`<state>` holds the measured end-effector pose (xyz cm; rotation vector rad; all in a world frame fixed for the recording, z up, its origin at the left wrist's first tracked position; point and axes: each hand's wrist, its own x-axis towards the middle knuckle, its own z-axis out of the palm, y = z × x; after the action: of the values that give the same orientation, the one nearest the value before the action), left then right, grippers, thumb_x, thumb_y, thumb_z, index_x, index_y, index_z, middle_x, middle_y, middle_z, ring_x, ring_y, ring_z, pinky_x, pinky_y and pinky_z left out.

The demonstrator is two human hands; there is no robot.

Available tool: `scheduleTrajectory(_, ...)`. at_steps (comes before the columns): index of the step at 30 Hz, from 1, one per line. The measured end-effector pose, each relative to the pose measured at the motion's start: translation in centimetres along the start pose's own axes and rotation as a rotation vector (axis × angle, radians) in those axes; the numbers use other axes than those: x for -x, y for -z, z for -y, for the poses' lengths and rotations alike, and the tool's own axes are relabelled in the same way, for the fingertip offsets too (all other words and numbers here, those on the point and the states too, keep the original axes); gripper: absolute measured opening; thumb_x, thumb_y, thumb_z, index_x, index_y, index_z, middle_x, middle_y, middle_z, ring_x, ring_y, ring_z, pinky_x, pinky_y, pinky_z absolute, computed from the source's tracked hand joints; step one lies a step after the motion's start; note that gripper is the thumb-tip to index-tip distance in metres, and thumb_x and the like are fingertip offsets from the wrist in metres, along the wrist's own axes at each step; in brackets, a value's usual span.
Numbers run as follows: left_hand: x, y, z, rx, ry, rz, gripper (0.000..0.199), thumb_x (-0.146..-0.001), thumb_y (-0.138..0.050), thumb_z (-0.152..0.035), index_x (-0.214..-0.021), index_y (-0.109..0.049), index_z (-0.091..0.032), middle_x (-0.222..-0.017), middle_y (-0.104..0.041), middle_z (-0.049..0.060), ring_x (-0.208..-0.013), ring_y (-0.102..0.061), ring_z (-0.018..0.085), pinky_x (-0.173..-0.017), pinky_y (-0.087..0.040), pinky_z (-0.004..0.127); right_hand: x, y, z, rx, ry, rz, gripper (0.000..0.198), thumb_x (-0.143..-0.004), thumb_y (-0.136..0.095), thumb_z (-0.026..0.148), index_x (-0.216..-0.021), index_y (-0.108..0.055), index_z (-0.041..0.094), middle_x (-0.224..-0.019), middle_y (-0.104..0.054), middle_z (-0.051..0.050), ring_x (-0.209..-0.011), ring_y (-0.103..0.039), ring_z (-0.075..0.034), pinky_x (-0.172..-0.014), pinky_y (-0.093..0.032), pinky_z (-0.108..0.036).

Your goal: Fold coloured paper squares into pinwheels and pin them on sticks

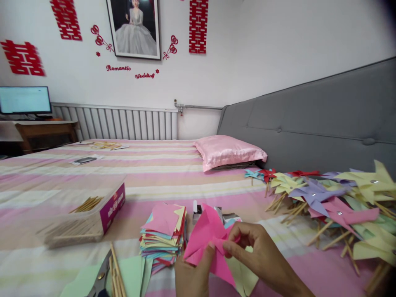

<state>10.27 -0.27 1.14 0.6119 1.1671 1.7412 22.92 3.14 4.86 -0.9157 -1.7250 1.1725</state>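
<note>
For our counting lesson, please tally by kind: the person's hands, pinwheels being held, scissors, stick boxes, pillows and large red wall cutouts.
Hands: 2 (left hand, right hand)
Bright pink pinwheel: 1
Scissors: 1
Stick box: 1
Pillow: 1
Large red wall cutouts: 3
Total: 9

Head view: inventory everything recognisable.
Folded paper: one, pink, between hands
Paper stack: one, mixed, centre
Pinwheels: many, mixed, right
Stick box: one, clear, left
Scissors: one, dark, bottom
Sticks: several, tan, bottom
Sheets: several, green, bottom
Pillow: one, pink, back
Headboard: one, grey, right
Bedsheet: one, striped, beneath
Radiator: one, grey, back
Monitor: one, black, left
Desk: one, brown, left
Picture: one, black frame, wall
Decorations: several, red, wall
Left hand: one, bare, bottom
Right hand: one, bare, bottom
</note>
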Motion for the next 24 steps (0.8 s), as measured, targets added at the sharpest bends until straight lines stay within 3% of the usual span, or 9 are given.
scheduleTrajectory(12,0.0,0.0,0.4,-0.105,-0.048,-0.009,0.026,-0.05,-0.076,-0.035,-0.055,-0.066,-0.011,-0.053,-0.067,0.007,-0.053,-0.06,0.022,-0.05,-0.047,0.028,0.0,-0.3,-0.4,-0.007,-0.006,-0.057,0.02,-0.071,-0.064,0.025,-0.058,-0.051,0.016,-0.054,-0.058,0.0,-0.052,-0.061,-0.015,-0.05,-0.045,-0.023)
scheduleTrajectory(24,0.8,-0.8,-0.6,-0.119,-0.083,0.011,0.021,-0.051,-0.074,-0.031,-0.055,-0.07,-0.011,-0.051,-0.068,0.006,-0.052,-0.06,0.02,-0.05,-0.048,0.025,-0.2,-0.3,-0.8,-0.01,-0.023,-0.086,0.025,-0.068,-0.066,0.027,-0.057,-0.046,0.017,-0.051,-0.056,0.002,-0.048,-0.058,-0.013,-0.045,-0.04,-0.021)
